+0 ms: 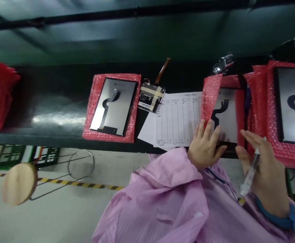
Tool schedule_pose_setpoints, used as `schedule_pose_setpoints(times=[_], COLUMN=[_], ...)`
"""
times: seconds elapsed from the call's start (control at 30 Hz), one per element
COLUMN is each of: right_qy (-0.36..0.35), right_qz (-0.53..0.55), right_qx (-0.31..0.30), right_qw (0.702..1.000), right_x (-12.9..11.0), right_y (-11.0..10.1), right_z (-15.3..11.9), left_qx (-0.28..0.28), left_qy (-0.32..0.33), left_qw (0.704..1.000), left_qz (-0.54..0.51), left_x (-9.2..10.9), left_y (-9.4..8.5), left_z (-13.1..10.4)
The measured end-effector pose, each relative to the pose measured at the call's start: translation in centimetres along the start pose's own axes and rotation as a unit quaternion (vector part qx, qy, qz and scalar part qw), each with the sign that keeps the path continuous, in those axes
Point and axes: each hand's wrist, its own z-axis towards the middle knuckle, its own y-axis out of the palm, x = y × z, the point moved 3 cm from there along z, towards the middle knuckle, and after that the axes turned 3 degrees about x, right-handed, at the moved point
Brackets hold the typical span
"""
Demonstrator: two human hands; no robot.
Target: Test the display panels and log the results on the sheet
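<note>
My left hand (205,143) lies flat, fingers spread, on a grey display panel with a black S-shaped ribbon cable (225,114), beside its lifted red bubble-wrap flap (210,98) at the black bench's near edge (61,138). My right hand (264,168) grips a clear slim pen-like tool (250,175) just right of the panel. A printed white form sheet (176,118) lies alongside; another red-wrapped panel (113,106) lies well apart, leftward.

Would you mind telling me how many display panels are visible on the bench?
3: one panel on red bubble wrap at the left, one under the left hand, one at the far right. More may be hidden in the stacked wrap.
</note>
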Motion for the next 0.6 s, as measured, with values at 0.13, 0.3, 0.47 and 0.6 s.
schedule_pose_setpoints(times=[0.13, 0.3, 0.47, 0.6], right_qy=[-0.06, -0.053, -0.105, -0.14], right_qz=[0.106, 0.28, 0.188, 0.178], right_qx=[-0.051, -0.099, -0.187, -0.168], right_qw=[0.991, 0.953, 0.959, 0.959], right_x=[-3.4, -3.8, -1.7, 0.1], right_y=[0.1, 5.7, 9.8, 9.7], right_z=[4.3, 10.5, 13.6, 13.6], left_qx=[0.009, -0.011, 0.02, 0.059], left_qy=[0.011, 0.028, 0.04, 0.018], left_qw=[1.0, 0.999, 0.996, 0.995], left_qz=[0.014, -0.031, -0.071, -0.079], left_x=[0.1, 0.1, -0.1, -0.2], left_y=[0.3, 0.6, 0.1, -0.4], left_z=[0.0, 0.4, 0.5, 0.5])
